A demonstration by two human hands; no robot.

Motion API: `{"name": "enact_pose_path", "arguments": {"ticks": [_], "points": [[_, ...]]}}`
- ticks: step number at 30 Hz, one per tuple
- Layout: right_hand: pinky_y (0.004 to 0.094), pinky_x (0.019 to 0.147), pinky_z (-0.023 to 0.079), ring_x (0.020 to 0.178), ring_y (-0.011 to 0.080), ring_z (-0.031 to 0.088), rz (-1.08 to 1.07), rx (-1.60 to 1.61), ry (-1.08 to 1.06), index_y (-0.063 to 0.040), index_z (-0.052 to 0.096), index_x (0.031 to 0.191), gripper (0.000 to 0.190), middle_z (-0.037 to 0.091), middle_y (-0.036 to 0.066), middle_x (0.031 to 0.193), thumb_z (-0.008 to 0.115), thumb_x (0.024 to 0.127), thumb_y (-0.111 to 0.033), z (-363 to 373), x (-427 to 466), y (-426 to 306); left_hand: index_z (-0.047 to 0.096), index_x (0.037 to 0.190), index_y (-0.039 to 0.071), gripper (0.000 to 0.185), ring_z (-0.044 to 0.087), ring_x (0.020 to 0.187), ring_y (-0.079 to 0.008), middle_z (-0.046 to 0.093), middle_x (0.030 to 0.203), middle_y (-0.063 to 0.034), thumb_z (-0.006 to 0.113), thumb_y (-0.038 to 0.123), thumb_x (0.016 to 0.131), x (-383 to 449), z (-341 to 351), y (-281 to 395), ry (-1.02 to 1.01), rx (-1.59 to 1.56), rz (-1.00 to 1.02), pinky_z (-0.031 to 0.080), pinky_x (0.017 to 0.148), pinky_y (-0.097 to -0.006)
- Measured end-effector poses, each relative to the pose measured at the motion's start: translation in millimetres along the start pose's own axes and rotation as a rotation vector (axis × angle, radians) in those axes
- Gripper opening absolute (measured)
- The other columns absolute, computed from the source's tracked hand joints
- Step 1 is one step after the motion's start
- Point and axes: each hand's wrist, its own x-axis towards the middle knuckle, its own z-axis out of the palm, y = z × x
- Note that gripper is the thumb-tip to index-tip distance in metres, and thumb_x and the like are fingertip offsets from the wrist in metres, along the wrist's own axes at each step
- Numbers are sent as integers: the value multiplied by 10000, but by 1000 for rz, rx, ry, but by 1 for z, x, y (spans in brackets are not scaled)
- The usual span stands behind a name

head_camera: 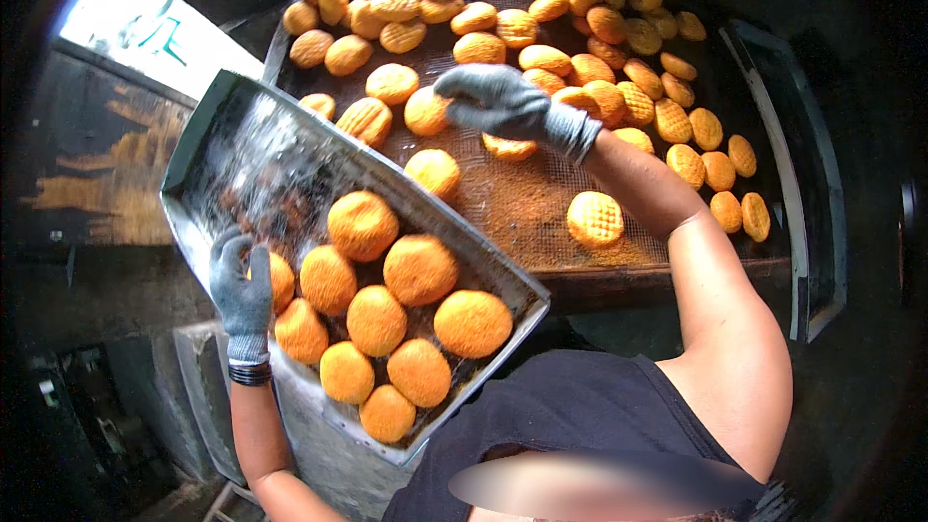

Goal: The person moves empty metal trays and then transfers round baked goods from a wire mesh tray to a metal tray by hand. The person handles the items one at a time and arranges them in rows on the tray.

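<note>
A long metal tray (283,145) lies tilted across the left side of the head view, with several round orange-brown baked cakes (377,320) in its nearer half. My left hand (241,286), in a grey knit glove, reaches over the tray's left rim. Its fingers curl beside a cake (280,283) that it partly covers; whether it grips this cake is hidden. Over a mesh-topped table (500,210), my gloved right hand (500,98) has thumb and fingertips at the right edge of another cake (425,112). I cannot tell if they close on it.
Many more cakes (602,98) lie across the mesh, some grid-marked, thickest at the back and right. A wooden edge (616,281) bounds the table in front. An upright metal-framed panel (815,181) stands at right. Bright light enters through an opening (156,25) at upper left.
</note>
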Motion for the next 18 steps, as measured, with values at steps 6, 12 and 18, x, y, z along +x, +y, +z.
{"name": "enact_pose_path", "arguments": {"ticks": [6, 12, 18], "points": [[457, 1114, 446, 1282, 408, 599, 774, -513, -138, 29, 539, 1437, 802, 616, 299, 1370, 576, 864, -531, -97, -53, 143, 616, 1358, -10, 545, 678, 1166, -342, 676, 1276, -240, 766, 255, 907, 156, 146, 156, -213, -236, 215, 540, 1003, -399], [433, 1129, 438, 1326, 362, 595, 1061, -501, -345, 19, 538, 1450, 1043, 594, 252, 1446, 663, 756, -750, -82, -17, 169, 353, 1524, -20, 1016, 547, 1314, -405, 513, 1420, -276, 833, 419, 743, 229, 327, 228, -488, 249, 62, 450, 1120, -470], [410, 1002, 518, 1223, 322, 664, 1026, -490, -378, -59, 687, 1294, 790, 701, 180, 1299, 726, 737, -618, -87, -13, 170, 455, 1411, -14, 1061, 661, 1122, -360, 612, 1266, -227, 916, 512, 613, 237, 387, 225, -423, 191, -28, 566, 950, -433]]}}
